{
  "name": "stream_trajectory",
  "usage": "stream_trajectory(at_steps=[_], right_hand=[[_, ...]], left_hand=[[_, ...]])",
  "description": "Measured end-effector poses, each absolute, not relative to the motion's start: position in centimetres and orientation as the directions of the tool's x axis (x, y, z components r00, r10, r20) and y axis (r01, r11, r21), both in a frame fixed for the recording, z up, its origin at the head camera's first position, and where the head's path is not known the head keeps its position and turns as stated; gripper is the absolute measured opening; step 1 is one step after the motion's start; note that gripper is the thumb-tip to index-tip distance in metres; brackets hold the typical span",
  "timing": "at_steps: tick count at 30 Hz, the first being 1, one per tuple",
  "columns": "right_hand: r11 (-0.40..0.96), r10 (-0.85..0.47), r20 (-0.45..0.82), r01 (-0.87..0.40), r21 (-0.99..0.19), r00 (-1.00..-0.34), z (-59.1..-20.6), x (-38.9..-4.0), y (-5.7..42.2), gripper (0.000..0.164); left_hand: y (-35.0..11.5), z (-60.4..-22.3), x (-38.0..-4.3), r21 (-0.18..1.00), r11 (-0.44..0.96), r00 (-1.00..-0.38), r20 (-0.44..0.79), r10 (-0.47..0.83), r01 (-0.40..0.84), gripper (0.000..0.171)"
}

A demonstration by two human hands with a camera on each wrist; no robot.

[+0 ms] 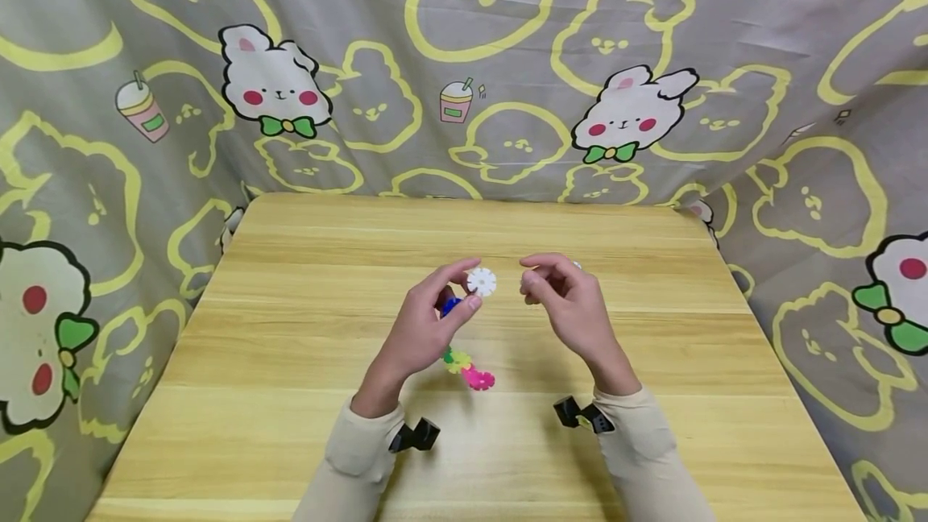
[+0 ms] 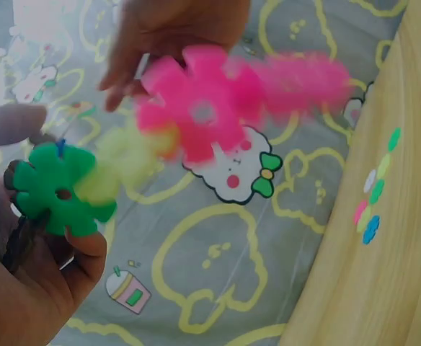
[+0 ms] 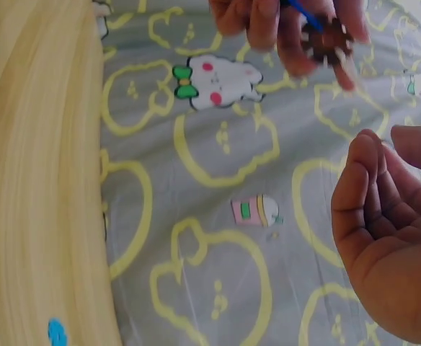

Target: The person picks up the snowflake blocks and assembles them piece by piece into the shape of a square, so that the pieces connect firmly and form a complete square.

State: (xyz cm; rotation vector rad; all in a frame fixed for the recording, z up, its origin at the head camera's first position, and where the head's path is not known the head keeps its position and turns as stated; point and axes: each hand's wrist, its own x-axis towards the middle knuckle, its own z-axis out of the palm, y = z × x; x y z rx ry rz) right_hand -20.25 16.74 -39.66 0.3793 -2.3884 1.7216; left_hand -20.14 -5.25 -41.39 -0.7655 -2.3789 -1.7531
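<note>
Patterned curtains stand around the back and sides of the wooden table. Over it, the left hand grips a chain of flower-shaped discs, thumb and fingers closed on its far end by the white disc. Right of the chain, the right hand has loosely bent fingers and no visible disc. White, blue, green, yellow and pink look joined already; more discs, seemingly unused, lie right of the chain, their joining unclear.
</note>
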Motion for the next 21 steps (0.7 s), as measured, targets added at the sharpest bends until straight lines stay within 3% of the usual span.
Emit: stream_trajectory(at_steps=[10, 17, 21], right_hand=[[0.390, 0.124, 0.144, -0.085, -0.917, -0.982, -42.8, -23.0, 21.7, 0.022], [0.410, 0.186, 0.053, 0.029, -0.912, -0.981, -45.0, -23.8, 23.7, 0.025], [0.545, 0.193, 0.071, 0.046, -0.837, -0.979, -46.0, -24.1, 24.7, 0.023]], left_hand=[[-5.3, -41.5, -20.0, 0.982, -0.073, -0.952, 0.186, 0.242, 0.173, 0.035], [-5.1, -42.1, -20.2, 0.978, -0.131, -0.983, 0.172, 0.063, 0.162, 0.032], [-5.2, -42.2, -20.3, 0.972, -0.157, -0.984, 0.178, 0.014, 0.173, 0.027]])
